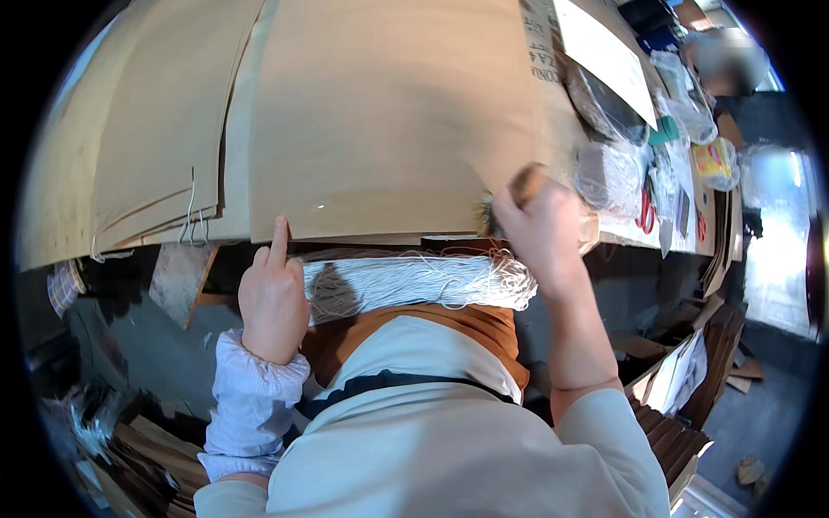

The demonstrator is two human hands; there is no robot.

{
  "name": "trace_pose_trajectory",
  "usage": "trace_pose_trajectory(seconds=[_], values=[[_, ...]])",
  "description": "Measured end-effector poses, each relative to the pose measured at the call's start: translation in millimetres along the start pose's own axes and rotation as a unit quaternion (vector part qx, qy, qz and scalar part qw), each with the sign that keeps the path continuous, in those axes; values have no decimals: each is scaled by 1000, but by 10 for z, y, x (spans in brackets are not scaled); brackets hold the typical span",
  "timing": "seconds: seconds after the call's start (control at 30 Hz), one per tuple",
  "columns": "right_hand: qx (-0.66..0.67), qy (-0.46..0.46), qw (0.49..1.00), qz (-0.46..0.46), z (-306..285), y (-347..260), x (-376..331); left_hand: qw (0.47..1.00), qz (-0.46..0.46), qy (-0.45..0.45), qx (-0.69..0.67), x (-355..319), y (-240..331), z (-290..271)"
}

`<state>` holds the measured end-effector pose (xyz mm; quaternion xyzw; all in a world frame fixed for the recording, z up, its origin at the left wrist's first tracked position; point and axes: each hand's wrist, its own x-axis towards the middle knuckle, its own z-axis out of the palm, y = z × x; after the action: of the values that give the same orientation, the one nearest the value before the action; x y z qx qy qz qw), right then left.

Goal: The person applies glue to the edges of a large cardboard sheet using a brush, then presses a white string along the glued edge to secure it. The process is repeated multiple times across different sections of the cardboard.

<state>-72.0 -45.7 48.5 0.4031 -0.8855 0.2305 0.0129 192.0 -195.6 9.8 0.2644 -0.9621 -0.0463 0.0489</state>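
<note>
A large brown paper sheet (pixel 389 121) lies flat on the bench in front of me. My left hand (pixel 275 298) is at its near left edge, the index finger stretched out and touching the sheet, the other fingers bent. At the near right corner, my right hand (pixel 546 224) is closed around a brush with a wooden handle (pixel 527 183). The brush's bristles (pixel 486 212) are down at the sheet's edge. A small shiny wet-looking spot shows on the paper near my left fingertip. Between the bench and my waist is a thick bundle of white string (pixel 414 285).
More brown sheets (pixel 173 112) lie at the left, with bits of string on their edge. At the right are a dark basin (pixel 617 108), white paper (pixel 609 52), plastic bags (pixel 607 177) and red-handled scissors (pixel 646 211). Folded cardboard (pixel 669 449) stands below right. Another person is at the far right.
</note>
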Motion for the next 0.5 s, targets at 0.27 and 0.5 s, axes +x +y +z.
trace_pose_trajectory(seconds=[0.27, 0.5], values=[[666, -34, 726, 169, -585, 720, 129, 999, -18, -42, -1, -18, 46, -62], [-194, 95, 974, -69, -935, 2265, -85, 924, -127, 17, -360, -117, 91, -348]])
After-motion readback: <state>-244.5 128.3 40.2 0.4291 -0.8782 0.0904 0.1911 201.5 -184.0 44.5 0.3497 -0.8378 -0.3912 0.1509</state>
